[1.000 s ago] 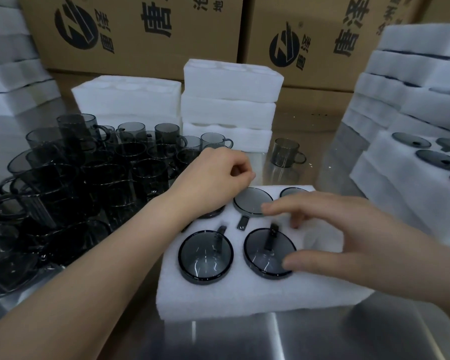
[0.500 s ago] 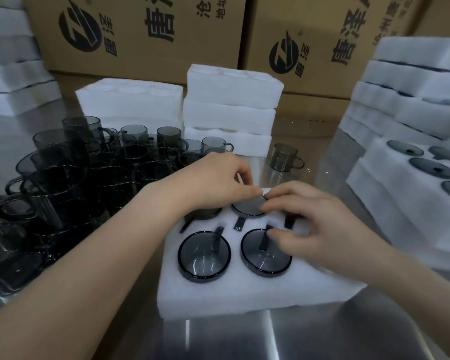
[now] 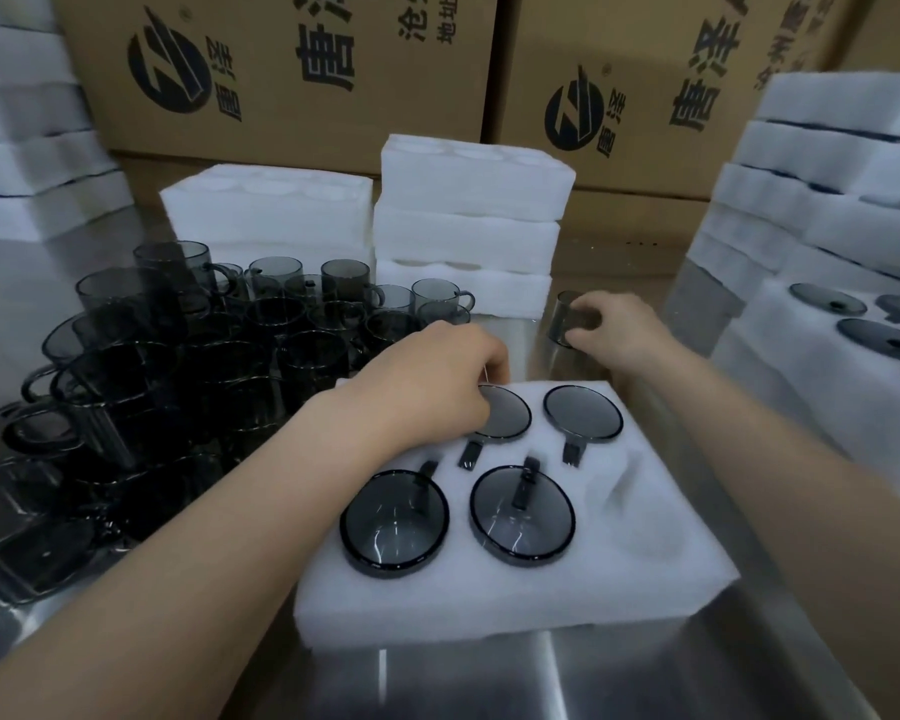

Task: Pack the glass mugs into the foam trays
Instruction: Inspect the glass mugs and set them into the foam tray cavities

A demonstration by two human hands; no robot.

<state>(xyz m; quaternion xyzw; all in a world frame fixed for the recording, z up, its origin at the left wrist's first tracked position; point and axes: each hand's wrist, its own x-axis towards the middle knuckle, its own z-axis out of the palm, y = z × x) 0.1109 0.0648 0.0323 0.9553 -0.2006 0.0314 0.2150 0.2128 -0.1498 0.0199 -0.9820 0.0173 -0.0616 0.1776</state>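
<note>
A smoky glass mug (image 3: 562,318) is just beyond the foam tray (image 3: 645,563), with the right hand (image 3: 619,330) wrapped round it. Four upturned mugs (image 3: 521,514) show in the tray's pockets. The left hand (image 3: 437,376) lies curled on a far one; whether it grips, I cannot tell. Loose mugs (image 3: 204,356) crowd the steel table (image 3: 645,678) at left, with stacked trays (image 3: 468,220) and cardboard boxes (image 3: 281,70) behind

One cam, on your head, wide-angle, facing fwd & down along your forearms. It's close over the foam tray (image 3: 489,605), low-centre. Left hand (image 3: 432,387) & right hand (image 3: 619,330), gripping a mug (image 3: 559,317), sit mid-frame. Cardboard boxes (image 3: 281,70) fill the top.
</note>
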